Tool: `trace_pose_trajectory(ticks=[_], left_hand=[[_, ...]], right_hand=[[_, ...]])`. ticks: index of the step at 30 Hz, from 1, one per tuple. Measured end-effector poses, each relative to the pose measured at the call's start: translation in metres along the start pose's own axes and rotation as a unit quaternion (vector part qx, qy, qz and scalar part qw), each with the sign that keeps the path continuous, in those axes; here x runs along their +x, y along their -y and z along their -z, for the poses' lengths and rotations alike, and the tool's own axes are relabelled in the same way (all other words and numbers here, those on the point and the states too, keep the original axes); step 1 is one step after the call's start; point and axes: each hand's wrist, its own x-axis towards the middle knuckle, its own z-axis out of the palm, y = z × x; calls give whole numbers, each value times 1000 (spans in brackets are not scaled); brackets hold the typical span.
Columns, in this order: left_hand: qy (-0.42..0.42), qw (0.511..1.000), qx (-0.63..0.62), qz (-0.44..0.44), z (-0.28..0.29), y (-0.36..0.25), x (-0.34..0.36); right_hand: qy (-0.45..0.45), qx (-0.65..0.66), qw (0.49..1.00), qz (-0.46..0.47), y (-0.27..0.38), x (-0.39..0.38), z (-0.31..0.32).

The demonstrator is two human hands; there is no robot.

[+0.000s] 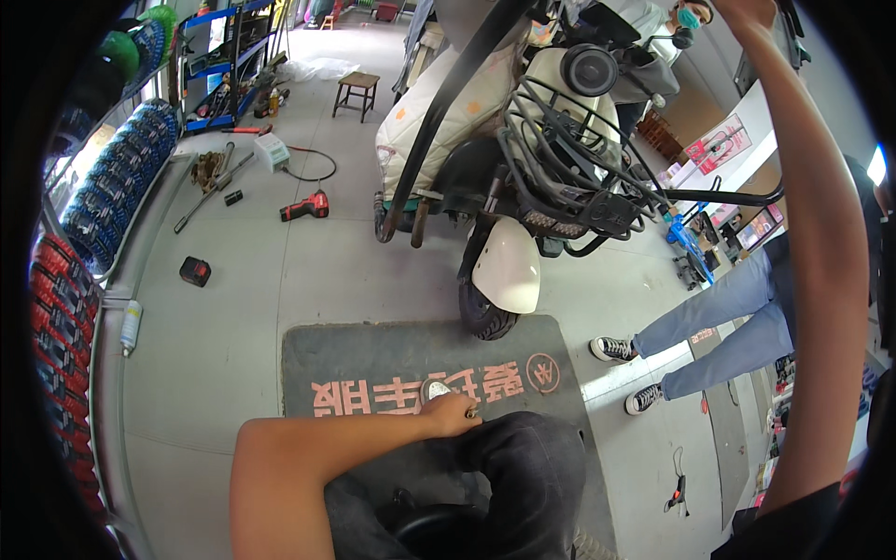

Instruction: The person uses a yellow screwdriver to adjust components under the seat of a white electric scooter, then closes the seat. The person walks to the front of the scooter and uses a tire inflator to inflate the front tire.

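Over my lap, my left hand (pixel 450 416) is closed beside my knee, with a small brownish piece just showing at its fingers. What that piece is, I cannot make out. My right arm stretches up along the right side, and my right hand (pixel 749 11) is at the top edge, its fingers cut off from sight. In front of me stands a scooter with a black wire basket (pixel 583 177), a round headlamp (pixel 589 70) and a cream front fender (pixel 509 266). Its front tyre (pixel 485 313) touches the far edge of a dark mat (pixel 317 355). A quilted cover (pixel 439 126) hangs on it.
On the floor to the left lie a red cordless drill (pixel 306 206), a battery pack (pixel 195 272), a white box (pixel 272 152) with a cable and a spray can (pixel 131 329). A wooden stool (pixel 357 94) stands behind. A person in jeans (pixel 719 327) stands at right; another, masked (pixel 689 19), is behind the scooter.
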Motion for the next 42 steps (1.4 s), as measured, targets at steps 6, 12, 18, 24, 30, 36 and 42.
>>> trace_pose_trajectory(ticks=[6,12,18,24,30,36,42], left_hand=[[1,1000,-7,-19,-1,6,9],[-8,1000,-19,-20,-10,13,-4],[-43,999,4,14,-9,-19,-22],[-90,995,35,23,-18,-15,-46],[-78,996,34,23,-20,-18,-52],[-109,994,23,-13,-27,-18,-61],[-14,999,49,-3,-23,-19,-70]], right_hand=[[-331,95,937,-50,17,-45,-32],[485,423,765,30,129,-284,-16],[432,398,803,-98,144,-296,-16],[422,397,810,-91,133,-308,-3],[400,389,825,-86,103,-314,53],[348,389,847,-104,84,-328,104],[317,362,870,-104,72,-342,135]])
